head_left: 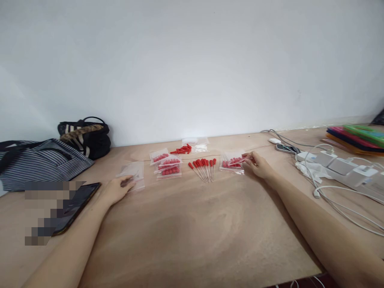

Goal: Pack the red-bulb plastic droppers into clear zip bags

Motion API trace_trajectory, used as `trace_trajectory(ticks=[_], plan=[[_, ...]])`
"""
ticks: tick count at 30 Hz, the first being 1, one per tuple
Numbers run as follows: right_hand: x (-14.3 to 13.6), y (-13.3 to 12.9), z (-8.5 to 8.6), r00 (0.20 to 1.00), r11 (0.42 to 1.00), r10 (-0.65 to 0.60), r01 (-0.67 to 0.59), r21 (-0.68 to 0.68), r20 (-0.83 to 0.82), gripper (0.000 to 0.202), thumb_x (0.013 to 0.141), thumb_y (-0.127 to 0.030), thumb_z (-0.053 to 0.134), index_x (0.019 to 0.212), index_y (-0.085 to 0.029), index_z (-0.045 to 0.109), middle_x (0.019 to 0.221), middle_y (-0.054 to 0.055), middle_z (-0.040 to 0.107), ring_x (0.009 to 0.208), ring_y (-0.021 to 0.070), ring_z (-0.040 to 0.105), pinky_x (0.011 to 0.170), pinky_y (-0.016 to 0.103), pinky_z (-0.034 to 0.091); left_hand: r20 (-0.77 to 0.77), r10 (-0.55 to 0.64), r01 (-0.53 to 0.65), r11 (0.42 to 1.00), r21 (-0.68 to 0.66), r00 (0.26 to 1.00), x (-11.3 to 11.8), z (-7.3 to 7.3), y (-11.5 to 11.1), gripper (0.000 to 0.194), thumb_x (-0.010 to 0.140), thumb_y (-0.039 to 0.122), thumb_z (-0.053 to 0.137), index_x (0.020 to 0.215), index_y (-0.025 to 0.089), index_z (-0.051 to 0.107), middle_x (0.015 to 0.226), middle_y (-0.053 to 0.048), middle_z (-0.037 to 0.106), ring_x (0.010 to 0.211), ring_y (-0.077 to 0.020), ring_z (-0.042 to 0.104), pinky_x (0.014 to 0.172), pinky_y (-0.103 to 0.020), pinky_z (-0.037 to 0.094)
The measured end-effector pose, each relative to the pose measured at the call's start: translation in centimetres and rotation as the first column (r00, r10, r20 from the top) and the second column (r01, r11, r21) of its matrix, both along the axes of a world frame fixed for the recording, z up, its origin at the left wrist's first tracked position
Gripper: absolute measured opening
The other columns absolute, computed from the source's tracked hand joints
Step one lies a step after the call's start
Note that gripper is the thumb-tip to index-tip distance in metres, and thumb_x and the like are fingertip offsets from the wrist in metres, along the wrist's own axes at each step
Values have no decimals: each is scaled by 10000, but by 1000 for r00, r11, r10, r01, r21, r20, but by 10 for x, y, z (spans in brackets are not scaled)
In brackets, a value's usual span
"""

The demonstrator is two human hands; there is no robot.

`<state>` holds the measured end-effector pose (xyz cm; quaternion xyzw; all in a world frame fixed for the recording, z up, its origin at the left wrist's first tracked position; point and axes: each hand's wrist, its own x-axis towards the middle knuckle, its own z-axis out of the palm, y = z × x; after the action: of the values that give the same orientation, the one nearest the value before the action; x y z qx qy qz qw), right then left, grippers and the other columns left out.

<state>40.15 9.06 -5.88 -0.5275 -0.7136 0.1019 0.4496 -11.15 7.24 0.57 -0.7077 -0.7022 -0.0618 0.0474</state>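
Note:
My right hand (257, 165) pinches the edge of a clear zip bag (236, 161) that holds red rubber bulbs; another such bag lies under it. At the left, my left hand (120, 188) has its fingers curled onto a clear plastic bag (137, 171) with nothing red in it. Several droppers (205, 168) with red bulbs and thin clear stems lie fanned out between the hands. Left of them is a group of filled zip bags (169, 166) showing red bulbs. Loose red bulbs (183, 149) lie further back, beside more flat clear bags (200, 144).
A phone or tablet (85, 200) lies by my left forearm. Behind it are a striped bag (48, 162) and a black bag (100, 140). On the right stand a power strip with white chargers (345, 166), cables and a tissue (312, 172). Coloured folders (357, 138) lie at the far right.

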Motion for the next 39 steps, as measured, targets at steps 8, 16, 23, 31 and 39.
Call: trace_trajectory(ticks=[8,16,23,31,39], plan=[[1,-11,9,951,981,-189,172,91,243,254,717,-454,516,729,-203,553,815,50,629,812,212,547,734,342,376,-59,47,-43,997,70,997,10,14,-7,368,817,379,373,936,159,642,850,-87,653,825,-295,578,671,-326,408],[-68,-24,21,898,889,-238,48,455,369,215,790,-307,484,630,-186,560,689,27,615,708,155,501,726,326,274,55,-8,-2,982,191,998,70,43,-33,294,786,343,419,888,168,631,841,-39,636,769,-196,580,675,-253,417],[-128,-54,24,852,907,51,-257,332,521,238,820,-319,435,665,-192,564,654,14,581,698,150,453,707,322,258,647,-235,351,935,-54,725,152,-4,-56,314,725,363,502,950,148,546,693,-13,624,570,-150,590,504,-230,454],[-133,-58,25,873,935,168,-288,206,458,211,808,-344,459,743,-204,603,690,28,596,718,162,450,698,332,249,364,-717,781,623,-50,595,154,-6,-64,486,806,404,468,1253,240,373,1339,-68,350,1221,-242,310,1002,-424,249],[-130,-60,28,871,931,243,-332,148,428,122,733,-258,521,663,-191,595,617,7,561,676,152,428,674,327,252,233,-643,684,686,-249,730,133,-6,-60,590,803,549,387,1308,263,280,1408,-67,193,1285,-266,147,1026,-491,116]])
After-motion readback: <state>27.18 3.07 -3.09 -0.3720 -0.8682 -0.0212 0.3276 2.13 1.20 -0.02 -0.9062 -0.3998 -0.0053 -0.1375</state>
